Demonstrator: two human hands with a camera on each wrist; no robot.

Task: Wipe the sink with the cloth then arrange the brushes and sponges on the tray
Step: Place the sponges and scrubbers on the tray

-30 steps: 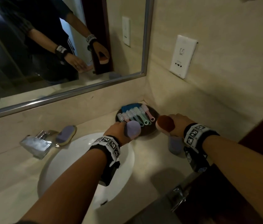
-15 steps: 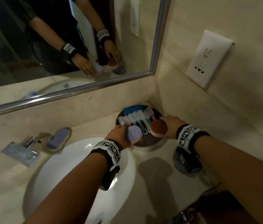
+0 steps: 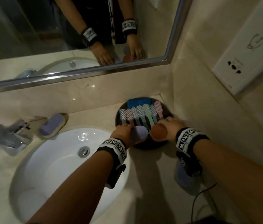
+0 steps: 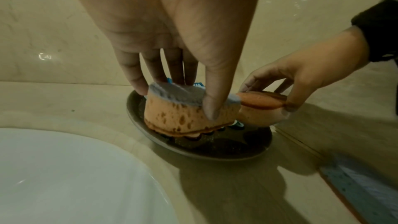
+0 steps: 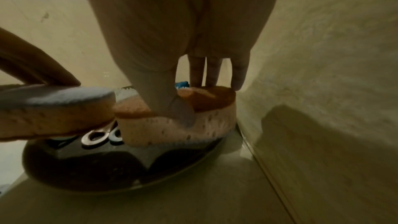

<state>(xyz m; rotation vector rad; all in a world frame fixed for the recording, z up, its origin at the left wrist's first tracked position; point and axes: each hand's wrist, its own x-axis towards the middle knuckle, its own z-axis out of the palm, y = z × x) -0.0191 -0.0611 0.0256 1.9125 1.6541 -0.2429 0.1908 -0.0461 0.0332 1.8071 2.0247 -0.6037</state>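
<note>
A dark round tray (image 3: 150,147) (image 4: 215,152) (image 5: 86,173) sits in the counter corner with several pastel brushes (image 3: 139,114) and a blue cloth (image 3: 138,101) on it. My left hand (image 3: 124,133) (image 4: 172,94) pinches a purple-topped sponge (image 3: 139,132) (image 4: 185,108) (image 5: 53,106) over the tray's front. Beside it, my right hand (image 3: 169,126) (image 5: 204,94) holds an orange-topped sponge (image 3: 159,131) (image 5: 178,120) (image 4: 258,101) low over the tray's right part.
The white sink (image 3: 54,167) lies left of the tray with a chrome tap (image 3: 12,135) behind. Another purple sponge (image 3: 52,125) rests by the tap. A blue sponge (image 3: 184,180) (image 4: 361,185) lies under my right wrist. Walls (image 3: 208,110) close the corner.
Both hands have carried their sponges forward over the tray and lowered them side by side onto its front part. The head view has tilted down.
</note>
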